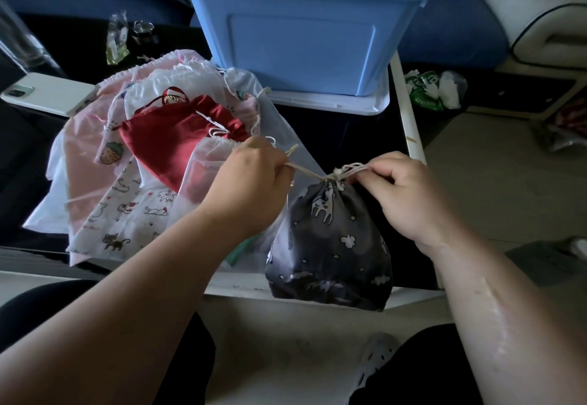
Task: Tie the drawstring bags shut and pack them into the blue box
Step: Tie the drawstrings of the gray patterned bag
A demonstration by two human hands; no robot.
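A dark grey drawstring bag [330, 246] with white animal and cloud prints stands at the table's near edge, its mouth gathered tight. My left hand [251, 182] pinches one end of its cream cord [305, 172] and pulls it to the left. My right hand [403, 192] pinches the cord loops at the bag's neck. A pile of other drawstring bags lies to the left: a red satin bag [178, 138] on top, with white mesh, pink and cat-print bags [127, 214] under it. The blue box [301, 33] stands open behind, on its white lid.
A white phone [47, 95] lies at the far left of the dark table. A small packet [117, 39] and metal rings [143, 31] sit behind the pile. Crumpled plastic bags [435, 90] lie to the right of the table's white edge.
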